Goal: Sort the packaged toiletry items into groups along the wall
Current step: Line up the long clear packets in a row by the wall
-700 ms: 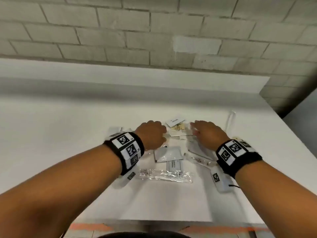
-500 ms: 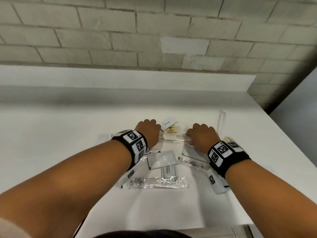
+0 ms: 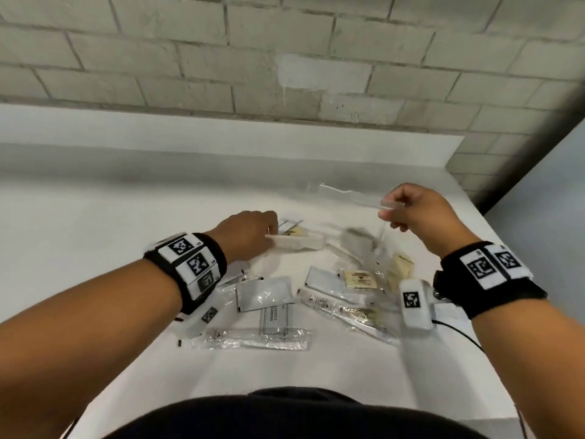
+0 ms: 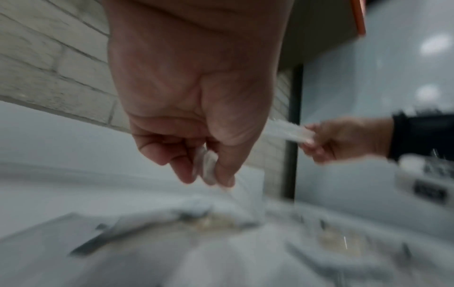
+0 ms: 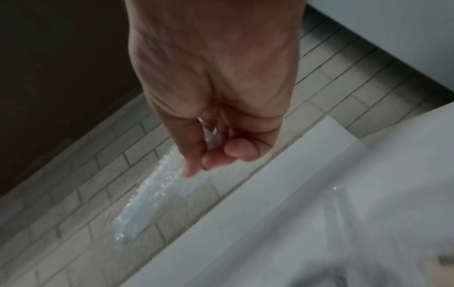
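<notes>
Head view: right hand (image 3: 418,217) is raised above the tabletop (image 3: 95,248), fingers pinching one end of a comb in a clear sleeve (image 3: 354,198), which points left toward the wall (image 3: 285,42). Left hand (image 3: 247,236) is low over the pile, its grip closed on the end of a white packaged comb (image 3: 297,242) lying at the pile's far edge. Judged step: pulling the combs out of the mix. Next move calls for carrying both to the bare strip along the wall and laying them together as 1 group.

The rest lie loose and overlapping between the wrists: a shampoo sachet (image 3: 274,318), a silver sachet (image 3: 264,294), a long clear packet (image 3: 256,339) and a tan soap packet (image 3: 361,280). Slippery film could drag neighbours along.

Left wrist view: blurred; the left hand (image 4: 194,108) pinches a white wrapped end (image 4: 207,169) between thumb and fingers.

Right wrist view: the right hand (image 5: 216,97) is clenched on crinkled clear film (image 5: 147,198) that hangs out past the fingertips.
</notes>
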Demonstrator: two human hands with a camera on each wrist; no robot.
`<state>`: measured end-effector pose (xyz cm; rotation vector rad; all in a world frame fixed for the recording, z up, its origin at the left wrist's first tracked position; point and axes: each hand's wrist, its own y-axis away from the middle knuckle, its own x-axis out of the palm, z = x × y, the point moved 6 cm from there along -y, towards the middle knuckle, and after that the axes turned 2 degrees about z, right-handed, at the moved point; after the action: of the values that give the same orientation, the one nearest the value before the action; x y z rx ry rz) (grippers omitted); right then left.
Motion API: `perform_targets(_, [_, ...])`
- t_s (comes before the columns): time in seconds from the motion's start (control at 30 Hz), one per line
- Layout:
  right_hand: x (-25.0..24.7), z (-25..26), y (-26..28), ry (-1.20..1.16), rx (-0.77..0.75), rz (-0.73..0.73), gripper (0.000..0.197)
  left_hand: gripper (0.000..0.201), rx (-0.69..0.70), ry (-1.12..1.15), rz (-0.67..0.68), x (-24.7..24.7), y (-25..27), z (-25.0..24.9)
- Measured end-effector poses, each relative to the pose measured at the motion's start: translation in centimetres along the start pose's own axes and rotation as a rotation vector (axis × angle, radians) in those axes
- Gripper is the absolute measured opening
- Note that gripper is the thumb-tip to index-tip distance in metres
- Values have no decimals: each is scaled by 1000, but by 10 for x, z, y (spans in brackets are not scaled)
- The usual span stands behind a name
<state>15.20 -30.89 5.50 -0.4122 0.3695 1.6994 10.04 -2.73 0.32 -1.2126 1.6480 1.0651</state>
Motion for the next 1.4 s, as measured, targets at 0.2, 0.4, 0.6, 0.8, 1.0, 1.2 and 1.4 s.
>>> perform_targets(0.2, [-32, 4, -11, -512, -122, -142, 27, 17, -36, 993, -374, -62, 1, 14])
perform_targets(0.4, [38, -15, -23, 373, 49, 185, 19, 7, -86, 1233, -497, -81, -14, 15])
perform_targets(0.6, [100, -40, -13, 977, 138, 433, 42, 40, -318, -18, -17, -24, -44, 31])
perform_targets(0.8, [107, -45, -24, 994, 194, 546, 38, 36, -320, -259, 236, 20, -53, 24])
perform_targets(1.0, [65, -28, -26, 649, 149, 398, 13, 30, -335, -227, 335, 12, -48, 18])
perform_targets(1.2, [-14, -26, -26, 167, 208, 161, 35, 37, -307, -49, 207, -6, -42, 8])
perform_targets(1.4, [-68, -59, -28, 487, 239, 65, 52, 30, -211, 191, 174, -12, -30, -22])
